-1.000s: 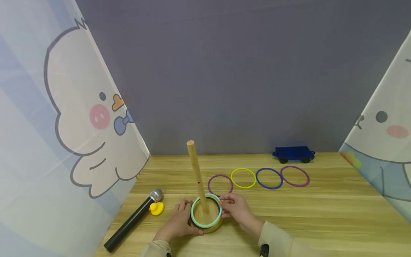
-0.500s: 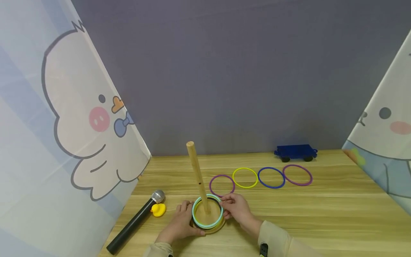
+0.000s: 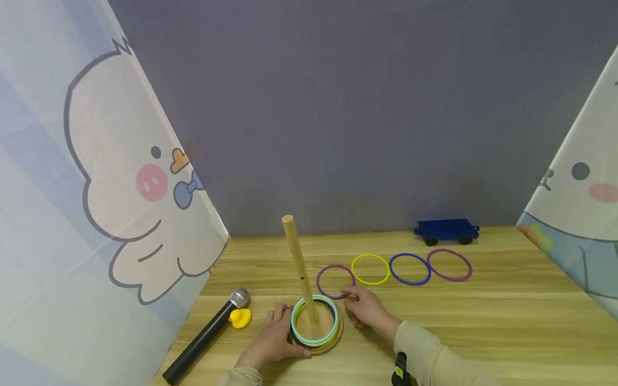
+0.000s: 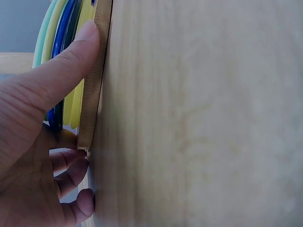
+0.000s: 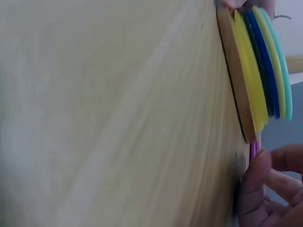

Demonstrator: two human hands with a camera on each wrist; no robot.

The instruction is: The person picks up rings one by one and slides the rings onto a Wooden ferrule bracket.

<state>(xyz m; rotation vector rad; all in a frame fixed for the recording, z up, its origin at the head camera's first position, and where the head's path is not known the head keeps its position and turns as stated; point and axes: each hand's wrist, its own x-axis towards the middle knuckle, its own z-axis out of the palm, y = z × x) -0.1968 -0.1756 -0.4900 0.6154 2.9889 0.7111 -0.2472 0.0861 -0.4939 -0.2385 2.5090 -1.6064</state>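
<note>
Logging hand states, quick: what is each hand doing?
Left hand: holds the wooden base.
Right hand: touching the purple ring; grip cannot be told.
</note>
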